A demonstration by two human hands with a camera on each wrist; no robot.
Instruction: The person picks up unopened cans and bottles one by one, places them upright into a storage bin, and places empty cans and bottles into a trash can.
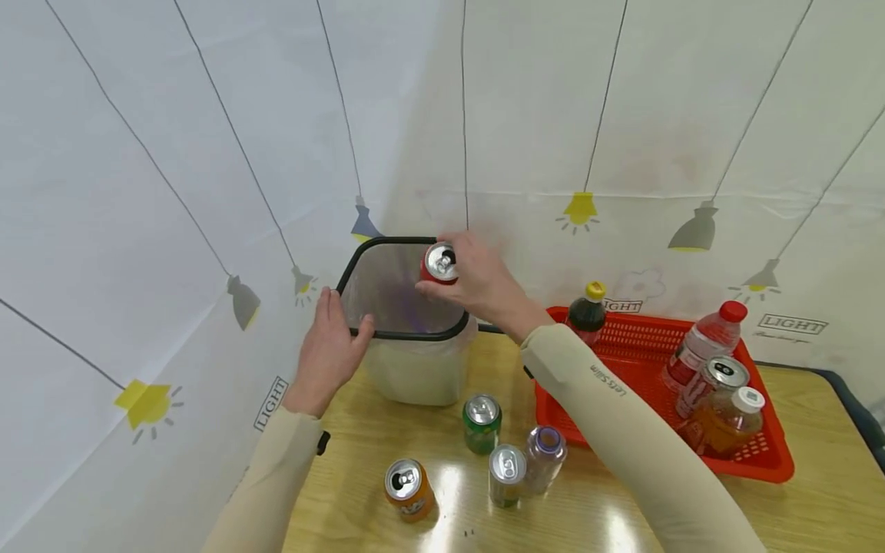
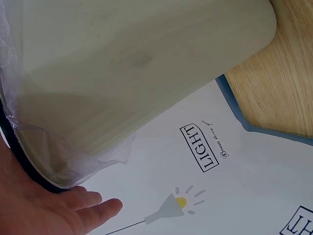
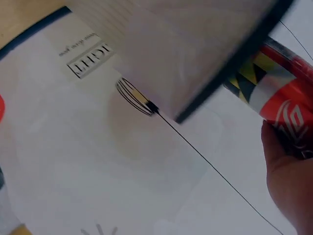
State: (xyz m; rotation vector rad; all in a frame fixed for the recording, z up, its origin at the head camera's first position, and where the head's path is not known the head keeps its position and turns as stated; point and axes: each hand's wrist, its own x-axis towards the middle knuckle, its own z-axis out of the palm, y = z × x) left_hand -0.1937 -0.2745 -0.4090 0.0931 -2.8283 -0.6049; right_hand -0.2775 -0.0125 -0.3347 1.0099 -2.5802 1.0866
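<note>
A red can [image 1: 437, 266] is held in the right hand [image 1: 484, 280], thumb on one side and fingers on the other, its opened top turned upward over the right part of the mouth of a pale bin [image 1: 413, 375]. The bin's dark rim [image 1: 415, 336] is gripped at its front left corner by the left hand [image 1: 325, 357], with the thumb laid over the edge and the fingers along the outside. A thin clear liner [image 2: 110, 159] is seen hanging past the rim. On the wooden table [image 1: 346, 453], an orange can [image 1: 412, 495] is placed in front of the bin, while a green can [image 1: 482, 426] is stood nearer to it. A silver can [image 1: 507, 476] is set just beside a clear bottle [image 1: 544, 461]; whether they touch cannot be told. Farther right, a red basket [image 1: 646, 332] is occupied by a yellow-capped bottle [image 1: 586, 313], a red-capped bottle [image 1: 712, 338], another can [image 1: 724, 372] and a white-capped bottle [image 1: 726, 422], and is partly covered from view by the right sleeve [image 1: 608, 407]. The wall [image 1: 539, 115] behind is printed with hanging lamps
</note>
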